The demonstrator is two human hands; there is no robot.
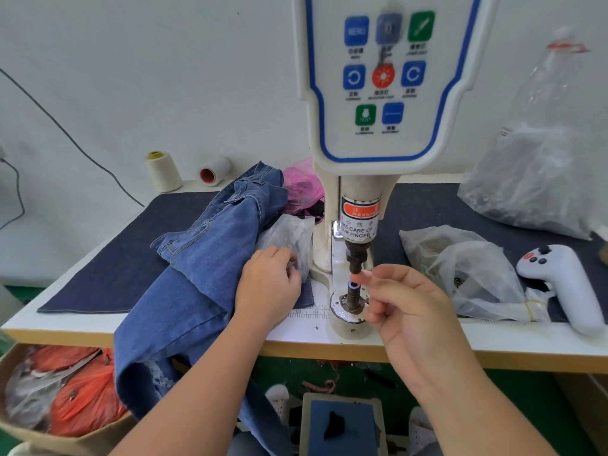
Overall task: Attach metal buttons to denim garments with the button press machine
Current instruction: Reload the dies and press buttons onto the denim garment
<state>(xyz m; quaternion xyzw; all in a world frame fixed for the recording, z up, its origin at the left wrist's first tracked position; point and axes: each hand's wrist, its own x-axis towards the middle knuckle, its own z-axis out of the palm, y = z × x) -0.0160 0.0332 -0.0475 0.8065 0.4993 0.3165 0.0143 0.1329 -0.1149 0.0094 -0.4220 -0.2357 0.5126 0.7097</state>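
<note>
A button press machine (358,205) stands at the table's (296,327) front edge, its dark upper punch (355,258) above a lower die (352,292). The right hand (414,311) reaches in between them — fingertips (362,275) pinched together just beside the punch; whether they hold a button cannot be told. The left hand (268,284) rests on blue denim jeans (197,274) left of the machine, fingers curled into a clear plastic bag (292,238). More plastic bags (467,268) and a white handheld controller (566,284) lie to the right.
</note>
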